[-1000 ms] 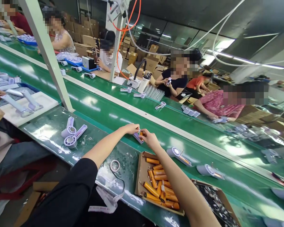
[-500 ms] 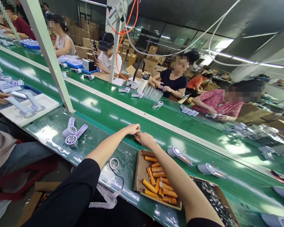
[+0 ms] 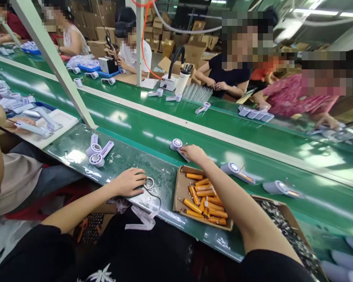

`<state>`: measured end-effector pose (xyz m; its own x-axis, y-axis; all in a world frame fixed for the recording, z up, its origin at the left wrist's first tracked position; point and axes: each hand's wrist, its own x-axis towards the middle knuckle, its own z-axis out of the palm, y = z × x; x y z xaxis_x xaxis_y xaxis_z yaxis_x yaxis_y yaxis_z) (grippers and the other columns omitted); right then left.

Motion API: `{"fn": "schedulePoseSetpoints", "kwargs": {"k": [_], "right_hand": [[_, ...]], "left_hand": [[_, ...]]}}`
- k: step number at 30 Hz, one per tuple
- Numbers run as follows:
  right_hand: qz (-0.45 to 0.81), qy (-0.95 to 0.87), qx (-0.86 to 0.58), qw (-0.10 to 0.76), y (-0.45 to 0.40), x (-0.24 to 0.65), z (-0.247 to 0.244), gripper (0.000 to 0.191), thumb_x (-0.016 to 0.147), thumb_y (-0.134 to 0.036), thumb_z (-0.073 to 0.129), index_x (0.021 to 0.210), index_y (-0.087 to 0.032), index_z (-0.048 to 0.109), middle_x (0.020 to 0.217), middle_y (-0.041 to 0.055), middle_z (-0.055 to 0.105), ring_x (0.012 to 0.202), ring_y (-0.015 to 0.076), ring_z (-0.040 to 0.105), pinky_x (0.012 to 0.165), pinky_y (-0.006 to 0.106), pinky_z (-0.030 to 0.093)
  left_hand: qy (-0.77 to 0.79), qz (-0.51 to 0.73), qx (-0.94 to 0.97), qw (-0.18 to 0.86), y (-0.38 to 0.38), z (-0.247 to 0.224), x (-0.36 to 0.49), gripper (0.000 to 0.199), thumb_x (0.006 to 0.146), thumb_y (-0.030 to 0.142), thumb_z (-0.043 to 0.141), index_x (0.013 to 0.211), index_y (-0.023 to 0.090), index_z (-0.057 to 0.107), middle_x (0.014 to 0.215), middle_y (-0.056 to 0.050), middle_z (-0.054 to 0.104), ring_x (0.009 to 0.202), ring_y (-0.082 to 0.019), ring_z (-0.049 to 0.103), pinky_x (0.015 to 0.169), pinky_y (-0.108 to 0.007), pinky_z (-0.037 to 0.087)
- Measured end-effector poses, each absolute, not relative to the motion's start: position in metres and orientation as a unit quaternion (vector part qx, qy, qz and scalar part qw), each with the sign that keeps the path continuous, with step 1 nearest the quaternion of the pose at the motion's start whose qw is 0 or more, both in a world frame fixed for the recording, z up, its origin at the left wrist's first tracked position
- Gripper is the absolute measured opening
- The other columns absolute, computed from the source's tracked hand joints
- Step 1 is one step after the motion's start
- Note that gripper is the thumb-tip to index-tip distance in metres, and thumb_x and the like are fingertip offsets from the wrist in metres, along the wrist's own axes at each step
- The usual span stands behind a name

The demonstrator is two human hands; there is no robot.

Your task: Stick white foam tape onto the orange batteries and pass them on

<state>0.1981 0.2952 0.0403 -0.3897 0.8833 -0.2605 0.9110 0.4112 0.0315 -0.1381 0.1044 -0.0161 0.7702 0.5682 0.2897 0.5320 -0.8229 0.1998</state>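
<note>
My right hand (image 3: 195, 154) is at the handle of a light-purple handheld fan housing (image 3: 176, 144) lying on the green belt, its fingertips closed on the handle, which it partly hides. My left hand (image 3: 131, 182) lies low over the worktop (image 3: 161, 172), fingers stretched out, the tips beside a small white ring (image 3: 149, 183) like a tape roll. Between my arms is a cardboard box (image 3: 179, 190) of orange cylindrical batteries (image 3: 193, 205). Two more fan housings (image 3: 97, 159) lie on the worktop to the left.
Further fan housings (image 3: 237, 172) sit on the belt (image 3: 129, 135) at right. A box of small dark parts (image 3: 285, 219) stands beyond my right forearm. A white strip (image 3: 141, 219) hangs at the table edge. A slanted post (image 3: 54, 64) rises at left; co-workers sit across the belt.
My left hand has left the fan housing and come down toward me to the white ring. My right hand stays at the housing. The whole view has shifted.
</note>
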Motion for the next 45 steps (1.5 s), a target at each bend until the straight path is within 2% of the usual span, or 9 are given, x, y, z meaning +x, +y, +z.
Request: {"fn": "schedulePoseSetpoints", "kwargs": {"k": [7, 13, 19, 21, 26, 32, 36, 41, 45], "right_hand": [[-0.090, 0.853, 0.513, -0.012, 0.207, 0.177, 0.075, 0.045, 0.111, -0.045, 0.048, 0.146, -0.022, 0.063, 0.149, 0.0138, 0.067, 0.132, 0.0301, 0.065, 0.110, 0.042, 0.052], [-0.258, 0.838, 0.481, -0.018, 0.103, 0.186, 0.082, 0.053, 0.105, -0.056, 0.058, 0.144, -0.021, 0.065, 0.106, 0.0094, 0.082, 0.096, 0.0286, 0.078, 0.083, 0.036, 0.057], [-0.431, 0.738, 0.499, -0.144, 0.068, 0.204, 0.067, 0.049, 0.104, -0.052, 0.057, 0.140, -0.019, 0.066, 0.093, 0.0054, 0.081, 0.077, 0.0200, 0.075, 0.073, 0.029, 0.056], [-0.466, 0.718, 0.498, -0.142, 0.063, 0.193, 0.062, 0.048, 0.103, -0.050, 0.060, 0.139, -0.019, 0.065, 0.086, 0.0029, 0.080, 0.069, 0.0180, 0.073, 0.066, 0.027, 0.052], [-0.424, 0.782, 0.424, -0.170, 0.050, 0.163, 0.050, 0.043, 0.109, -0.037, 0.048, 0.078, -0.020, 0.072, 0.068, 0.0028, 0.069, 0.061, 0.0135, 0.061, 0.063, 0.026, 0.040], [-0.485, 0.733, 0.425, -0.215, 0.034, 0.174, 0.044, 0.043, 0.107, -0.041, 0.052, 0.076, -0.020, 0.072, 0.059, 0.0002, 0.063, 0.054, 0.0121, 0.054, 0.059, 0.025, 0.041], [-0.519, 0.664, 0.488, -0.225, 0.033, 0.178, 0.043, 0.039, 0.099, -0.052, 0.067, 0.115, -0.017, 0.075, 0.074, 0.0023, 0.073, 0.056, 0.0137, 0.062, 0.057, 0.024, 0.047], [-0.616, 0.672, 0.362, -0.193, 0.027, 0.177, 0.053, 0.046, 0.106, -0.048, 0.056, 0.075, -0.018, 0.070, 0.057, -0.0005, 0.064, 0.048, 0.0101, 0.056, 0.051, 0.021, 0.040], [-0.607, 0.732, 0.271, -0.149, 0.026, 0.201, 0.062, 0.045, 0.107, -0.048, 0.057, 0.078, -0.019, 0.073, 0.063, 0.0007, 0.069, 0.055, 0.0123, 0.062, 0.057, 0.023, 0.045]], "left_hand": [[0.301, 0.148, 0.940, -0.057, 0.109, -0.004, -0.120, 0.013, 0.102, 0.015, 0.063, 0.111, 0.017, 0.071, 0.116, -0.009, 0.072, 0.099, -0.022, 0.061, 0.092, -0.036, 0.050], [0.324, 0.141, 0.936, 0.007, 0.110, -0.003, -0.111, 0.032, 0.097, 0.043, 0.076, 0.115, 0.017, 0.069, 0.121, -0.010, 0.073, 0.113, -0.029, 0.059, 0.098, -0.043, 0.050], [0.325, 0.167, 0.931, 0.000, 0.108, -0.011, -0.111, 0.008, 0.102, 0.023, 0.068, 0.103, 0.016, 0.069, 0.110, -0.008, 0.074, 0.115, -0.028, 0.062, 0.094, -0.042, 0.054], [0.301, 0.211, 0.930, -0.002, 0.100, 0.001, -0.100, 0.011, 0.104, 0.025, 0.065, 0.106, 0.016, 0.069, 0.109, -0.008, 0.075, 0.122, -0.030, 0.062, 0.098, -0.043, 0.055], [0.268, 0.261, 0.927, 0.001, 0.092, 0.017, -0.088, 0.016, 0.106, 0.030, 0.064, 0.106, 0.015, 0.067, 0.102, -0.007, 0.075, 0.110, -0.026, 0.067, 0.090, -0.038, 0.058], [0.297, 0.254, 0.920, -0.010, 0.100, 0.011, -0.097, 0.016, 0.104, 0.032, 0.066, 0.106, 0.016, 0.068, 0.101, -0.008, 0.075, 0.101, -0.025, 0.066, 0.085, -0.038, 0.058], [0.256, 0.295, 0.920, -0.007, 0.089, 0.025, -0.084, 0.012, 0.105, 0.027, 0.063, 0.107, 0.017, 0.068, 0.100, -0.007, 0.077, 0.105, -0.025, 0.067, 0.085, -0.037, 0.056], [0.232, 0.304, 0.924, 0.008, 0.081, 0.037, -0.074, 0.009, 0.104, 0.023, 0.062, 0.109, 0.018, 0.069, 0.104, -0.007, 0.079, 0.108, -0.025, 0.068, 0.082, -0.036, 0.054], [0.260, 0.278, 0.925, -0.004, 0.080, 0.034, -0.085, 0.013, 0.103, 0.015, 0.061, 0.112, 0.019, 0.069, 0.108, -0.006, 0.079, 0.104, -0.022, 0.067, 0.083, -0.035, 0.053]]}}
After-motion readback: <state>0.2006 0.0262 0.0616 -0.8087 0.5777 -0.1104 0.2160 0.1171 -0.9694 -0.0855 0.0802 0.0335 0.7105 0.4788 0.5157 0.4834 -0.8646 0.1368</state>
